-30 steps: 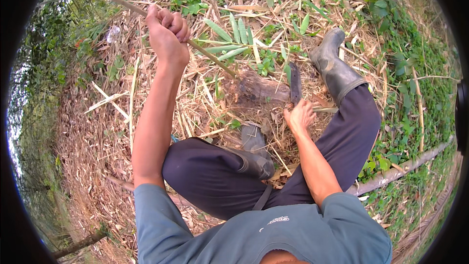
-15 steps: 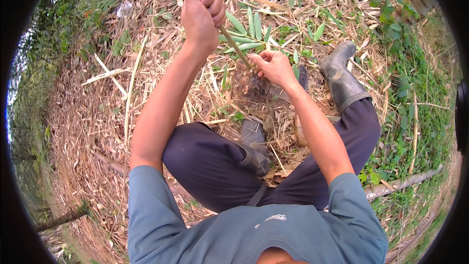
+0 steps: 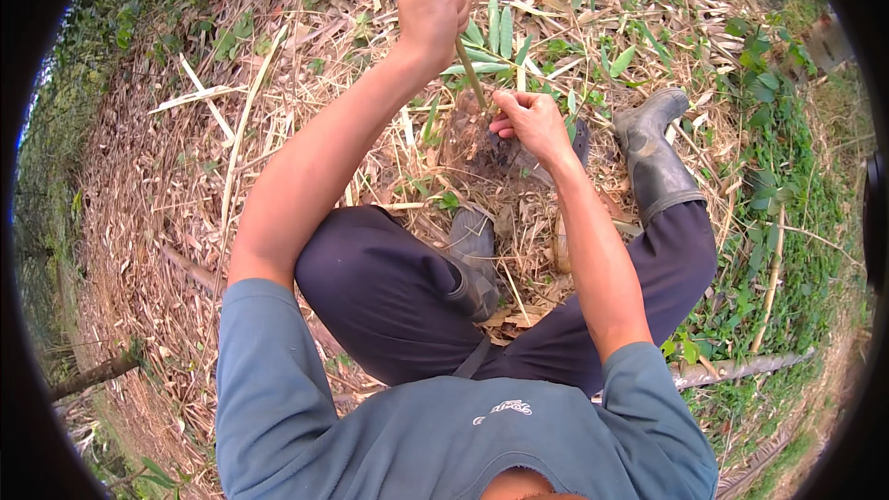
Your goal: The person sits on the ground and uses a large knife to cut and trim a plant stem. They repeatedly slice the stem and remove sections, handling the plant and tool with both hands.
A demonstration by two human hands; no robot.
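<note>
My left hand [image 3: 431,6] is wrapped round a thin greenish-brown stem [image 3: 473,77], held out ahead of me. The stem slants down to a dark, earthy clump [image 3: 483,146] on the ground between my boots. Beside the stem's lower end, my right hand [image 3: 535,126] has its thumb and forefinger pinched and the other fingers curled. Whatever may be between those fingertips is too small to make out. Long green leaves [image 3: 501,32] spread just beyond the stem.
Dry leaves and straw litter [image 3: 306,120] cover the ground. My rubber boots [image 3: 656,153] rest either side of the clump. Pale split strips [image 3: 248,120] lie at left. Green plants [image 3: 787,250] grow at right, near a fallen pole [image 3: 741,368].
My left hand has swung to the right with the stem, which now stands steeper in view. My right hand stays by its lower end, its fingertips slightly farther from the stem.
</note>
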